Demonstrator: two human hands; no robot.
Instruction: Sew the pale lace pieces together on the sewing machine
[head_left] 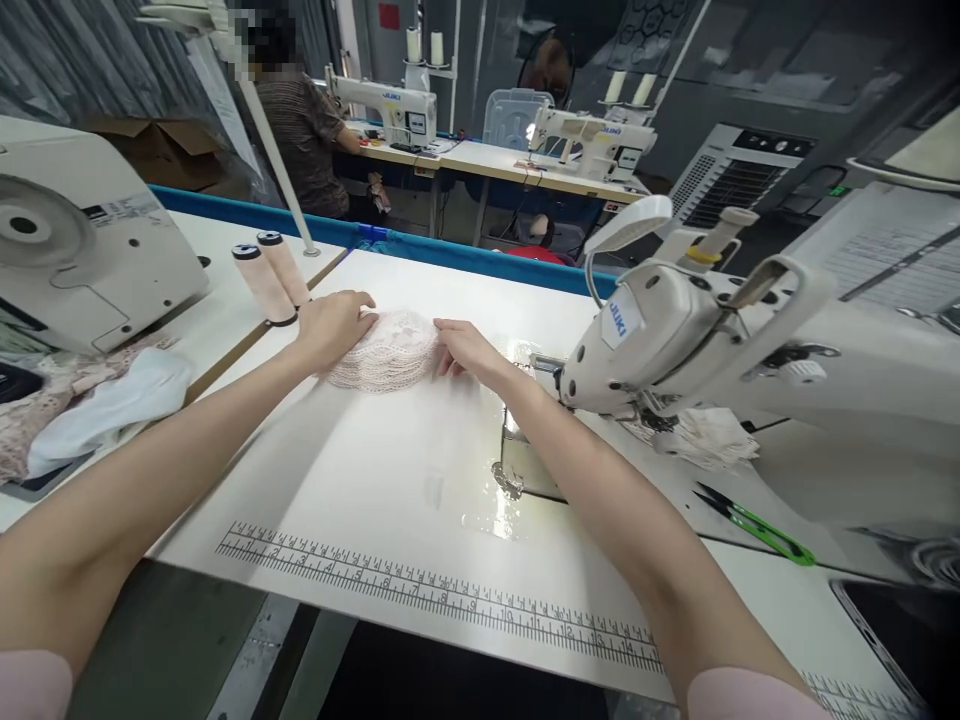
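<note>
A stack of pale pink lace pieces [390, 352] lies on the white sewing table [390, 500], far from me. My left hand [335, 325] rests on its left side, fingers curled over the top edge. My right hand [463, 348] presses against its right side with fingers bent onto the lace. Both hands hold the stack between them. A white sewing machine [675, 330] stands just to the right of my right forearm.
Green thread snips [757, 525] lie on the table under the machine's arm, near a small lace pile [712, 440]. Two thread cones [270, 275] stand at the left, beside another machine [75, 240] and loose cloth [97, 400]. A printed ruler [450, 595] runs along the front edge. A person sits at a far table.
</note>
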